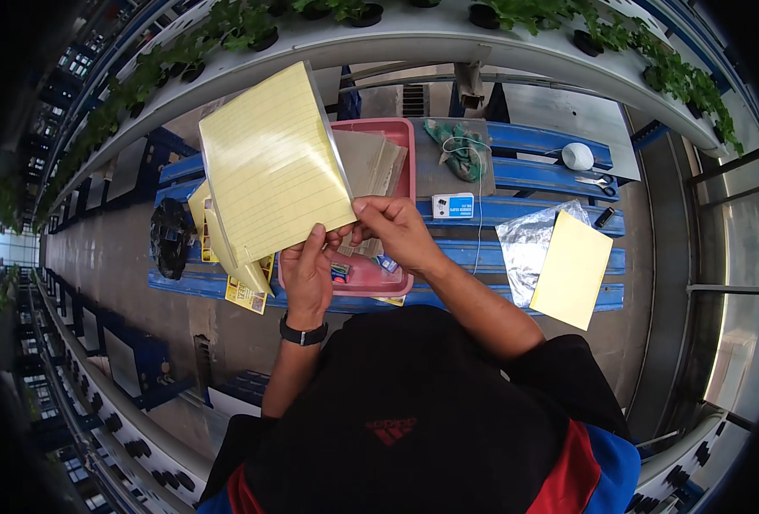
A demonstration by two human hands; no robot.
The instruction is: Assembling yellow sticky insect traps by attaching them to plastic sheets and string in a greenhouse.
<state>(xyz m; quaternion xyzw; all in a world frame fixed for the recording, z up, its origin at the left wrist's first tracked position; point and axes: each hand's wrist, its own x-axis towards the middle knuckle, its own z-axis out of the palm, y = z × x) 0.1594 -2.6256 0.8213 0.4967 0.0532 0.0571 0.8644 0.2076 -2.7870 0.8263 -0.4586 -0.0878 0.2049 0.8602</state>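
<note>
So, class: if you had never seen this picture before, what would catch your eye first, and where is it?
First, the big yellow lined sheet held up at centre, pinched at its lower right corner by the left hand and the right hand. Behind it a pink tray of cards sits on a blue slatted bench, with another yellow sheet lying at the right. Rows of green plants arch across the top.

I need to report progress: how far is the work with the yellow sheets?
Done, it seems: several yellow sheets lie stacked at the left on the blue bench. In hand: the left hand and right hand both pinch the lower corner of one large yellow lined sheet. Left: another yellow sheet lies at the right, untouched, beside clear plastic wrap.
</note>
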